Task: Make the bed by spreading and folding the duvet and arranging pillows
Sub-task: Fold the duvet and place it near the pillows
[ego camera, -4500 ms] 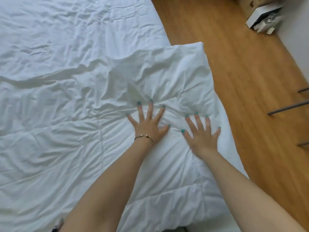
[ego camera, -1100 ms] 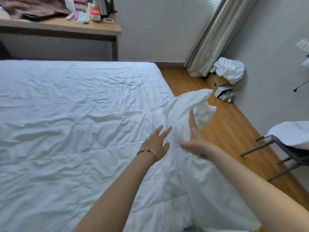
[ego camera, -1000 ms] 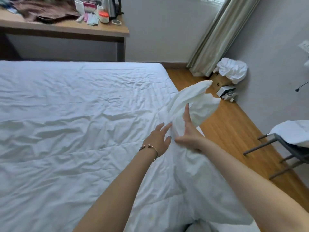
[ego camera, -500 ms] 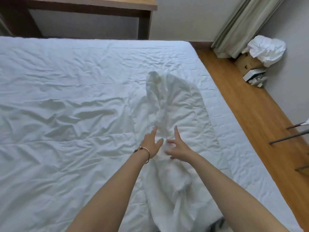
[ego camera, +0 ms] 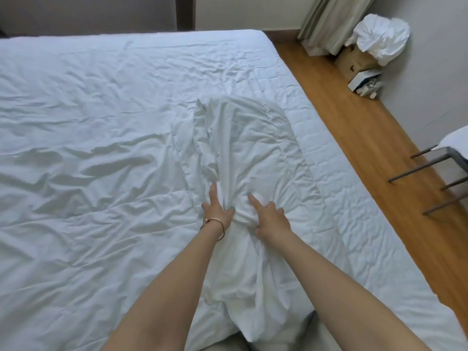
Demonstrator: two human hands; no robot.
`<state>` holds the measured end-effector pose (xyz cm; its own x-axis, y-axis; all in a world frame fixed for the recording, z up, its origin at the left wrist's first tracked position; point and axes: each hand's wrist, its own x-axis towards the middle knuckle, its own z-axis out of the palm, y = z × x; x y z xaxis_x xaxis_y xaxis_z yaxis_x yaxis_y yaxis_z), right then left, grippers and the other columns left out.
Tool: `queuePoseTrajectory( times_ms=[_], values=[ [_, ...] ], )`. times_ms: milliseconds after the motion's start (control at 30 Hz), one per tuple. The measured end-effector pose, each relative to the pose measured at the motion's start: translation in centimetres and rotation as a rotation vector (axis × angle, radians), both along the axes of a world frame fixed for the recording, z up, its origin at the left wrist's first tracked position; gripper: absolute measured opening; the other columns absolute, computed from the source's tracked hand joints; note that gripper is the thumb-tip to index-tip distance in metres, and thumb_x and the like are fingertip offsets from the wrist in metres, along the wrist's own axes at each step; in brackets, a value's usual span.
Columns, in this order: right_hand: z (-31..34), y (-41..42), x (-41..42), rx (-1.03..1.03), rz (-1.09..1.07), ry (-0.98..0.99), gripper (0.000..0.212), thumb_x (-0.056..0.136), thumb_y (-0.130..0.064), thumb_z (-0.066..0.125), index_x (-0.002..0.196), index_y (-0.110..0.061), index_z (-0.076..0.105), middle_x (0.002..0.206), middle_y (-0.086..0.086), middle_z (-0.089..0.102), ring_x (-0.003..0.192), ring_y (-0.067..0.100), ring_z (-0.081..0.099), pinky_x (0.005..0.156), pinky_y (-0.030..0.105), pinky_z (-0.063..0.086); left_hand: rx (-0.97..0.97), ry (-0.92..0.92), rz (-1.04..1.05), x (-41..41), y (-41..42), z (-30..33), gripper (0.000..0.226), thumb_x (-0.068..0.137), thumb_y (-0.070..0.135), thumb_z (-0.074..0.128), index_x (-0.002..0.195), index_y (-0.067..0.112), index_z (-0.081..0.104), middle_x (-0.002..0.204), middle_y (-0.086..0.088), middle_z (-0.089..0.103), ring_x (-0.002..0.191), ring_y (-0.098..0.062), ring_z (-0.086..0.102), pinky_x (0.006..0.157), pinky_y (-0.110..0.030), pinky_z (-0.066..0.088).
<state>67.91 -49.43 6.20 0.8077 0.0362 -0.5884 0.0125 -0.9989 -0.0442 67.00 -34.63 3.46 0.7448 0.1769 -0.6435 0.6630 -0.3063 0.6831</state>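
On the bed [ego camera: 101, 72], the duvet [ego camera: 253, 148] corner has dropped flat since half a second ago and lies bunched just beyond my fingers [ego camera: 214, 191]. My left hand [ego camera: 217, 206] and right hand [ego camera: 269, 216] pinch a gathered fold between them. I'd judge it wants an even pull rightward over the bare mattress strip [ego camera: 342, 198]. The chair [ego camera: 430, 160] stands well right, no obstacle.

Chair [ego camera: 454, 154] cropped by right edge; far fingers of left hand [ego camera: 216, 207] behind duvet [ego camera: 243, 148] fold.

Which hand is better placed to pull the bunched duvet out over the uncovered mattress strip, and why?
Probably right. The right hand grips the bunched duvet on the side nearest the bare mattress strip; the left hand sits farther in.
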Motion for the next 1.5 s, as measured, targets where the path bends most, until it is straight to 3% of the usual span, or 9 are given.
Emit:
queuePoseTrajectory(
  times_ms=[133,400,600,767,933,1100,1200,1333,1500],
  values=[
    [0.9,0.2,-0.7,0.043,0.245,-0.315,0.036,0.085,-0.009,0.053,0.120,-0.015,0.057,0.106,0.010,0.051,0.099,0.032,0.053,0.063,0.032,0.036,0.093,-0.080,-0.031,-1.2,-0.1,-0.1,0.065,0.100,0.036,0.040,0.149,0.044,-0.001,0.144,-0.013,0.031,0.121,-0.035,0.044,0.096,-0.041,0.036],
    [2.4,-1.5,-1.0,0.389,-0.168,-0.090,0.057,0.094,-0.013,0.042,0.148,-0.032,0.036,0.112,0.004,0.061,0.107,0.025,0.057,0.087,0.030,0.044,0.122,0.043,-0.166,-3.5,0.2,0.3,0.071,0.099,0.011,0.029,0.144,0.056,-0.003,0.075,-0.009,0.048,0.059,-0.021,0.045,0.051,-0.028,0.038],
    [2.3,-2.0,-2.5,0.696,-0.309,0.073,0.059,0.089,0.004,0.042,0.138,-0.028,0.052,0.125,-0.009,0.062,0.119,0.010,0.057,0.100,0.022,0.044,0.049,0.034,-0.191,-3.9,1.0,-0.2,0.063,0.102,0.021,0.032,0.148,0.049,0.000,0.083,0.007,0.047,0.067,-0.017,0.048,0.064,-0.028,0.041],
    [0.4,1.1,-5.5,0.754,-0.266,0.223,0.061,0.088,0.005,0.041,0.140,-0.025,0.051,0.136,-0.008,0.057,0.128,0.007,0.050,0.110,0.027,0.039,-0.083,0.022,-0.174,-5.0,2.1,-1.1,0.052,0.100,0.021,0.038,0.148,0.030,0.023,0.133,-0.005,0.051,0.112,-0.029,0.053,0.089,-0.030,0.040],
    [-1.9,2.9,-7.2,0.505,-0.061,0.198,0.069,0.090,-0.002,0.038,0.150,-0.035,0.031,0.145,0.001,0.050,0.133,0.022,0.045,0.107,0.027,0.037,-0.363,0.035,0.140,-6.0,3.2,-2.1,0.035,0.093,0.038,0.047,0.127,0.028,0.050,0.127,0.003,0.059,0.112,-0.020,0.056,0.101,-0.038,0.044],
    [-1.3,4.3,-7.3,0.614,-0.081,0.052,0.060,0.091,0.000,0.043,0.146,-0.023,0.042,0.112,0.008,0.059,0.108,0.024,0.056,0.095,0.027,0.042,-0.494,-0.078,0.415,-4.0,2.5,0.0,0.037,0.089,0.057,0.050,0.113,0.032,0.061,0.114,0.010,0.062,0.108,-0.013,0.056,0.100,-0.034,0.041],
    [-2.5,3.9,-7.5,0.617,-0.120,0.069,0.063,0.091,-0.003,0.045,0.149,-0.026,0.037,0.114,0.002,0.061,0.106,0.018,0.056,0.091,0.022,0.042,-0.361,-0.099,0.374,-2.7,1.7,-0.1,0.038,0.090,0.042,0.061,0.120,0.020,0.057,0.111,0.004,0.065,0.104,-0.018,0.060,0.090,-0.029,0.045],
    [-2.8,3.9,-6.7,0.685,-0.109,0.073,0.064,0.089,-0.011,0.062,0.147,-0.026,0.038,0.116,0.005,0.056,0.097,0.013,0.056,0.087,0.013,0.043,0.234,-0.117,0.181,-1.6,3.6,-1.2,0.023,0.093,0.018,0.050,0.106,0.003,0.062,0.104,-0.013,0.063,0.101,-0.035,0.058,0.073,-0.032,0.040],
    [-2.4,2.3,-8.1,0.384,0.170,-0.093,0.060,0.090,-0.040,0.059,0.146,-0.035,0.038,0.121,-0.002,0.045,0.110,0.016,0.044,0.098,0.028,0.039,0.263,0.034,0.286,-0.3,7.1,-3.1,0.033,0.099,0.022,0.045,0.120,0.000,0.057,0.124,-0.020,0.057,0.115,-0.036,0.052,0.086,-0.035,0.039]
  ],
)
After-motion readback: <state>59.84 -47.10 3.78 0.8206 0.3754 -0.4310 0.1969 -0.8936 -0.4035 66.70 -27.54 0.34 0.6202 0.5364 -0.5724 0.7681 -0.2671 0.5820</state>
